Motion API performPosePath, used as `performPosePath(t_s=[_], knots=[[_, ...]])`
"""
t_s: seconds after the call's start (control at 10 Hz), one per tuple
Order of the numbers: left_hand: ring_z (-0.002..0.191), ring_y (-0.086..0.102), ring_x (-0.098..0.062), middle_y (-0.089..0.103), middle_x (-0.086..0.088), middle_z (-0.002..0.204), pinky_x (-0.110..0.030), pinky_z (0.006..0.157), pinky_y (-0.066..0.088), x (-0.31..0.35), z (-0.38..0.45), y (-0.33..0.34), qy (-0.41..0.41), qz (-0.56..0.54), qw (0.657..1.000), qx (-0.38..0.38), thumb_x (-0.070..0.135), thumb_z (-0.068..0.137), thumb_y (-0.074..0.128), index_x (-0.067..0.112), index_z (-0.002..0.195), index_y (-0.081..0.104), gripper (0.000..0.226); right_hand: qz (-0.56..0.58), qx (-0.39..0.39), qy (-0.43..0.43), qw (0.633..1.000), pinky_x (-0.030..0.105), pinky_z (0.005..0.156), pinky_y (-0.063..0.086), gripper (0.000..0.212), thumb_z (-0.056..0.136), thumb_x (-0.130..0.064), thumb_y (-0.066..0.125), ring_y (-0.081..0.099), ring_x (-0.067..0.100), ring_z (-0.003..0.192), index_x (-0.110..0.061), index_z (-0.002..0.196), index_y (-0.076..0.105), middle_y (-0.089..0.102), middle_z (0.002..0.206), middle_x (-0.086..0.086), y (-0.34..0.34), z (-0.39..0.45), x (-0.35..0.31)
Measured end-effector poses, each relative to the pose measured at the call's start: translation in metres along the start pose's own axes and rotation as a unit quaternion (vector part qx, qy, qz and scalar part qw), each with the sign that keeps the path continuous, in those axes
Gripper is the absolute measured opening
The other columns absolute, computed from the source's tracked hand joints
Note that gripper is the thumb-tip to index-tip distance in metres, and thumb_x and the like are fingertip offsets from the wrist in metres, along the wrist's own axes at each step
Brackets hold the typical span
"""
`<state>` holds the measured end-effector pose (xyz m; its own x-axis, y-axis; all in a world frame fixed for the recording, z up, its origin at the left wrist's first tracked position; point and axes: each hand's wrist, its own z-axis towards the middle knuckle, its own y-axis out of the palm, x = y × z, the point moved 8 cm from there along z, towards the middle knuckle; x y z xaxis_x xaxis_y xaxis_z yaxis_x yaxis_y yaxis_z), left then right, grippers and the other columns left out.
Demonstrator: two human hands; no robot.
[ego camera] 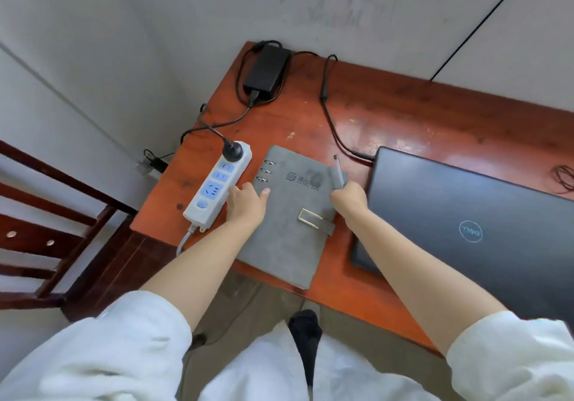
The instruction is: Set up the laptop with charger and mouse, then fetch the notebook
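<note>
A grey ring-bound notebook with a metal clasp lies closed on the red-brown desk. My left hand grips its left edge beside the rings. My right hand holds its right edge, where a silver pen sits in the loop. A closed dark laptop lies to the right, its charger cable plugged into its left rear corner. The black charger brick rests at the desk's far corner, its plug in the white power strip. No mouse is in view.
A thin dark cord lies at the desk's right edge. A wooden chair stands to the left of the desk. The wall runs right behind the desk. The notebook's near corner overhangs the desk's front edge.
</note>
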<state>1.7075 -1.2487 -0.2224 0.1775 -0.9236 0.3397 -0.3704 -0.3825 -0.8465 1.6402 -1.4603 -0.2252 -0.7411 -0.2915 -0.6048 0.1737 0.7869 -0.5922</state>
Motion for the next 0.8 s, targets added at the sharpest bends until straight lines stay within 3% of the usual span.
performPosePath(t_s=[0.1,0.2,0.3,0.4,0.5,0.6,0.8], knots=[[0.118,0.043,-0.039,0.042,-0.025,0.129,-0.045,0.097,0.039,0.004,0.015,0.006,-0.005,0.005,1.0,-0.003,0.037,0.095,0.04,-0.004,0.125,0.042,0.051,0.029,-0.02,0.015,0.999,0.027,0.061,0.036,0.02,0.083,0.003,0.042,0.047,0.025,0.073,-0.001,0.097,0.056,0.051,0.076,0.011,0.002,0.012,-0.003],[0.118,0.043,-0.036,0.047,-0.023,0.127,-0.044,0.095,0.041,0.007,0.021,0.003,0.012,0.069,0.997,0.011,0.038,0.094,0.041,-0.003,0.121,0.048,0.049,0.049,-0.027,0.024,0.998,0.026,0.049,0.033,0.008,0.085,0.0,0.039,0.045,0.023,0.063,-0.006,0.089,0.043,0.048,0.072,0.008,0.002,0.013,0.0],[0.118,0.041,-0.033,0.05,-0.019,0.125,-0.042,0.093,0.042,0.016,0.016,-0.003,0.071,0.133,0.987,0.052,0.036,0.092,0.046,0.001,0.117,0.051,0.043,0.001,0.001,-0.001,1.0,0.036,0.072,0.042,0.023,0.088,0.003,0.038,0.051,0.036,0.096,0.002,0.109,0.045,0.049,0.114,0.026,-0.001,0.0,0.006],[0.125,0.036,-0.033,0.045,-0.018,0.134,-0.039,0.102,0.035,0.034,0.0,0.006,0.213,0.153,0.963,0.065,0.031,0.092,0.046,0.003,0.127,0.044,0.044,-0.027,0.02,-0.036,0.999,0.036,0.08,0.042,0.054,0.085,0.005,0.042,0.051,0.04,0.1,-0.003,0.136,0.027,0.039,0.12,0.023,-0.003,-0.02,0.014],[0.143,0.013,-0.027,0.023,-0.016,0.153,-0.036,0.118,0.012,0.04,-0.012,0.03,0.332,0.191,0.924,-0.001,0.031,0.096,0.037,0.002,0.142,0.024,0.056,-0.108,0.007,-0.065,0.992,0.037,0.077,0.045,0.05,0.084,0.004,0.044,0.053,0.039,0.093,-0.006,0.132,0.033,0.036,0.117,0.017,0.008,-0.038,0.019],[0.145,-0.004,-0.025,0.001,-0.015,0.157,-0.034,0.119,-0.002,0.03,-0.015,0.052,0.36,0.258,0.895,-0.049,0.036,0.098,0.026,0.002,0.145,0.002,0.063,-0.152,0.008,-0.051,0.987,0.041,0.082,0.044,0.022,0.086,0.005,0.043,0.047,0.039,0.103,0.004,0.108,0.045,0.037,0.124,0.022,0.021,-0.048,0.021],[0.145,-0.005,-0.026,-0.003,-0.016,0.157,-0.034,0.119,-0.004,0.028,-0.016,0.058,0.377,0.265,0.887,-0.043,0.035,0.097,0.024,0.003,0.145,0.0,0.063,-0.149,-0.014,-0.047,0.988,0.04,0.097,0.039,0.027,0.089,0.0,0.039,0.04,0.036,0.12,0.004,0.115,0.046,0.036,0.134,0.02,0.029,-0.053,0.026]])
